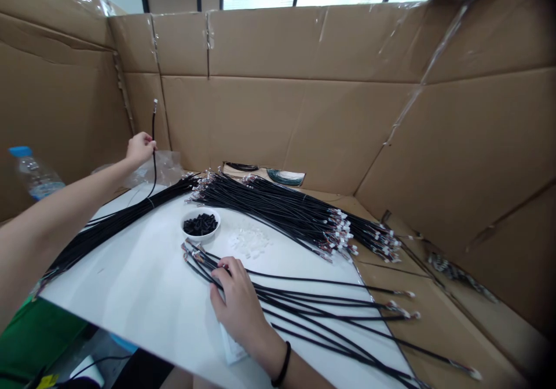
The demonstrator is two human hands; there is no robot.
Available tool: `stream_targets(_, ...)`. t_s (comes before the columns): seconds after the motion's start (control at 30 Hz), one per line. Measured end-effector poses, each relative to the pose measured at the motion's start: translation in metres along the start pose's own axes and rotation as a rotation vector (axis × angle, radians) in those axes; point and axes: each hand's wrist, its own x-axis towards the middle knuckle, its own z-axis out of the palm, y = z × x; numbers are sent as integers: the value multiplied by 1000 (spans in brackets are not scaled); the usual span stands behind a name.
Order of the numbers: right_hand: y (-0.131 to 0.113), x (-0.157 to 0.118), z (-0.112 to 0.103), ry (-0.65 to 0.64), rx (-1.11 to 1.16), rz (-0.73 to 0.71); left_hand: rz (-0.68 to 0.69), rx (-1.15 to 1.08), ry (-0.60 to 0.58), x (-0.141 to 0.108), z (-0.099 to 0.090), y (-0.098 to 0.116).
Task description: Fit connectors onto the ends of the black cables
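Observation:
Raised at the left, my left hand (141, 149) pinches a black cable (153, 124) whose upper end carries a small white connector (155, 101). That cable hangs down to a long bundle of black cables (125, 220) on the left of the table. My right hand (237, 302) lies over a loose group of black cables (313, 297) at the front, its fingers curled onto them near their left ends; the fingertips are partly hidden. Under its wrist side is a pale flat packet (232, 345). A white bowl (216, 234) of short black pieces stands just beyond.
Small whitish translucent pieces (252, 242) lie scattered beside the bowl. Large piles of cables with white connectors (278, 206) cover the back. Cardboard walls (269, 111) surround the white table (143, 296). A plastic bottle (37, 175) and a clear bag (163, 166) are at the left.

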Motion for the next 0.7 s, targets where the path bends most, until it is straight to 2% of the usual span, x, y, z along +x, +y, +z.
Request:
stream_targets(0.13,0,-1,-1,0,7,-1,-34,-20,-143,-9,13,0)
stream_targets(0.27,1,-2,0,-5,18,-1,-25,25,-362,-17,30,-2)
stream_targets(0.47,2,-2,0,-5,12,11,-108,129,-600,-46,54,-29)
stream_targets(0.57,3,-2,1,-13,23,15,-142,178,-660,-55,55,-45)
stream_targets(0.7,5,-1,3,-25,24,20,-176,233,-729,-52,48,-55)
